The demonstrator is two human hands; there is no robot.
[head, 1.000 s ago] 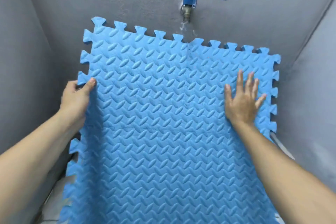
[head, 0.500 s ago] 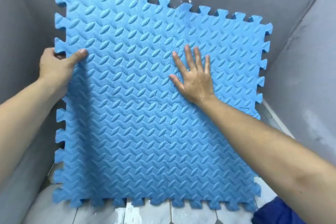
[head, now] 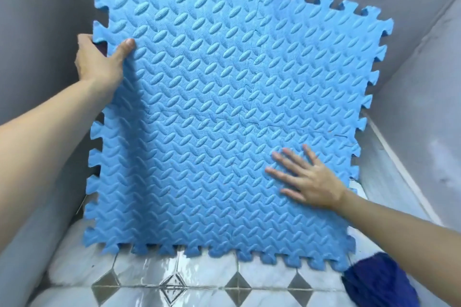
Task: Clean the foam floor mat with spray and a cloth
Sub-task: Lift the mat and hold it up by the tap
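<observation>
The foam mat (head: 224, 112) stands nearly upright in a grey-walled corner, its lower toothed edge close above the wet tiled floor (head: 174, 279); whether it touches the tiles cannot be told. It is roughly square, so no long axis matters; it is turned slightly, its top edge sloping down to the right.

The left hand (head: 99, 62) grips the mat's left edge high up: the thumb lies across the front face, the other fingers go behind the foam and are hidden. The right hand (head: 309, 179) lies flat on the front face in the lower right part, fingers (head: 287, 159) straight and spread, pointing up and left. It pinches nothing.

So the mat lies directly under the right palm and extends up and left from those fingers, while the left hand carries it from the side. Any wiping stroke likely falls to the right hand, which is nearer the uncleaned middle. A dark blue bundle (head: 379, 281), perhaps the cloth, sits at lower right just beneath the right forearm. No spray bottle is in view.
</observation>
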